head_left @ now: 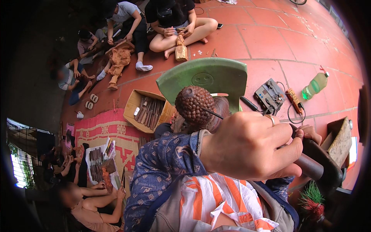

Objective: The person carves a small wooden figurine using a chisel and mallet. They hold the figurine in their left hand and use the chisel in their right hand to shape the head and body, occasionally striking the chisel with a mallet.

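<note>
A dark brown carved wooden head (194, 105), covered in round knobs like curls, rises in front of me. Fingers wrapped and a ring on one, my left hand (251, 147) grips a chisel (311, 167). Its thin dark blade runs to the knobby surface, and its thick handle end sticks out past my fist. Just beyond, to the right, my right hand (312, 134) is partly hidden; its visible fingers curl over a dark wooden mallet (330, 170). The mallet's bulky body is close beside the chisel handle. Much of the carving's lower part is hidden by my arm.
Behind the carving stands a green plastic chair (228, 73). A cardboard box (133, 104) of chisels is at its left. Rightward are a grey electric device (270, 94), a power strip (294, 99), a green bottle (315, 86) and a wooden box (338, 141). Several people sit carving nearby.
</note>
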### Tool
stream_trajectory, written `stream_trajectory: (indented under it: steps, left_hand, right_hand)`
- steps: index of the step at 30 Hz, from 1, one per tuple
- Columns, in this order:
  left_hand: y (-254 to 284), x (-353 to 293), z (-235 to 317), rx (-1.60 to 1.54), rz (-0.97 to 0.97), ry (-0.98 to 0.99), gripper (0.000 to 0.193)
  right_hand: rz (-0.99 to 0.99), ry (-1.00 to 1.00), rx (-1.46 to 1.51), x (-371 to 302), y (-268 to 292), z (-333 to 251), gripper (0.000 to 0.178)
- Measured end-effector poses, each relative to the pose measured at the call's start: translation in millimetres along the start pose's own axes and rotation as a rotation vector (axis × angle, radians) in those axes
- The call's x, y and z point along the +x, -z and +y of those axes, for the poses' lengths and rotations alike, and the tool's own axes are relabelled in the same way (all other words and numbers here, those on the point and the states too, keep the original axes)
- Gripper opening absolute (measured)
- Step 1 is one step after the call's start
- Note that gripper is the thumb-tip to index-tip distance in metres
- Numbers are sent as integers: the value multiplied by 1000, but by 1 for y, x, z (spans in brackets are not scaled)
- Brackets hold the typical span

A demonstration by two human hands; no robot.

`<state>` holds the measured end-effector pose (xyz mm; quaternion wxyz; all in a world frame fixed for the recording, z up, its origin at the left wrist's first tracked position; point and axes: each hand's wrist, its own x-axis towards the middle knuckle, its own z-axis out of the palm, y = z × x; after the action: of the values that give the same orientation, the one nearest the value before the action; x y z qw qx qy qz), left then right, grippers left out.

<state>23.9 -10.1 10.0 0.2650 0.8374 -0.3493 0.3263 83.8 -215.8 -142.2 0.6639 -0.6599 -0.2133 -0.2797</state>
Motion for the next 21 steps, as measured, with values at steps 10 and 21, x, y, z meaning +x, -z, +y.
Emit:
stream_trajectory:
  steps: [10,21]
  left_hand:
    - [-21,-4,-2,54,-6,-252,36]
    - [-22,9,-16,310,-45,66,31]
  right_hand:
    - [-68,102,32,15,-1,1,23]
    - [-167,-284,217,18,-10,32,32]
